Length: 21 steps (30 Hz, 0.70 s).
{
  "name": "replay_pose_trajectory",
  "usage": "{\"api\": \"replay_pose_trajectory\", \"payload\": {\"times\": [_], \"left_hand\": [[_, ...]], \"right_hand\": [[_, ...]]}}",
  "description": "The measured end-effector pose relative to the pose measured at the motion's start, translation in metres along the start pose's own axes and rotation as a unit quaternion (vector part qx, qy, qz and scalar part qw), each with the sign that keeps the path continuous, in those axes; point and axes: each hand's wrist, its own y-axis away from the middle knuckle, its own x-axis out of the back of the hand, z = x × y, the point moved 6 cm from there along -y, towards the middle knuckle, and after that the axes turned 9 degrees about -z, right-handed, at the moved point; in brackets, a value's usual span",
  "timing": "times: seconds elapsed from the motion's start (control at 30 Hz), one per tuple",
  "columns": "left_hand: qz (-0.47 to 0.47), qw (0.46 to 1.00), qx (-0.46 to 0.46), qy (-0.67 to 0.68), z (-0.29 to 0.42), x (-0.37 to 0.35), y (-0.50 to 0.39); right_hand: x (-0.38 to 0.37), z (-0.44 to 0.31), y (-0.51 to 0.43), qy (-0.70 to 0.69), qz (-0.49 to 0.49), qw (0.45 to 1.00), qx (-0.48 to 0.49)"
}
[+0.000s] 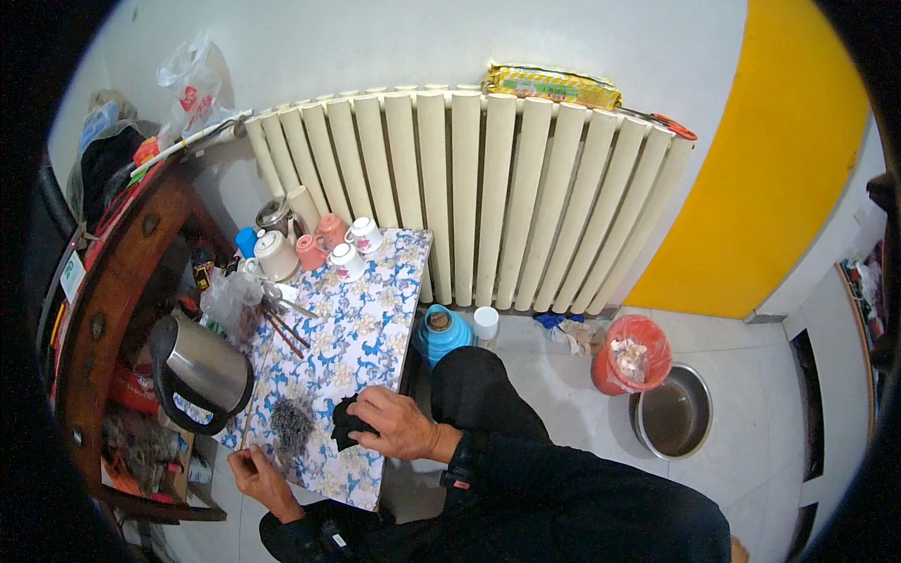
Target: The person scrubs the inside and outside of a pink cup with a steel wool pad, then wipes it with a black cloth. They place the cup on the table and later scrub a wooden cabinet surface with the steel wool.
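Note:
My right hand (395, 425) rests at the near right side of the small table and grips a crumpled black cloth (345, 424) against its top. At the table's near left corner, my left hand (262, 481) pinches the lower end of a thin light-coloured stick (252, 405). Between the hands lies a grey, wiry clump (291, 426) that looks like steel wool. Blue-and-white flowered covering spreads over the table (376, 310). Just beyond my left hand, a stainless steel electric kettle (204, 369) with a black handle stands at the left edge.
White cups (347, 263), pink cups (310, 252) and a white teapot (274, 255) crowd the far end. Chopsticks (285, 336) lie beside a plastic bag (232, 302). A radiator (464, 197) stands behind. A blue thermos (443, 338), red bin (630, 355) and metal basin (673, 412) occupy the floor.

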Motion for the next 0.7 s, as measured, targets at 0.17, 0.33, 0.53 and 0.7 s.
{"api": "replay_pose_trajectory", "payload": {"times": [0.17, 0.33, 0.53, 0.7], "left_hand": [[-0.002, 0.999, 0.039, -0.026, -0.001, -0.003, 0.0], [0.0, 0.999, -0.033, 0.017, 0.007, -0.005, 0.0], [0.014, 1.0, -0.02, 0.016, 0.006, -0.005, 0.001], [0.015, 1.0, -0.008, 0.013, 0.007, -0.004, 0.004]], "right_hand": [[0.0, 0.001, 0.0, 0.008, -0.002, 1.0, 0.002], [0.001, 0.0, 0.0, -0.01, 0.008, 1.0, 0.011], [0.0, 0.0, 0.0, -0.004, -0.003, 1.0, -0.003], [0.0, -0.001, -0.001, 0.016, -0.017, 1.0, -0.014]]}}
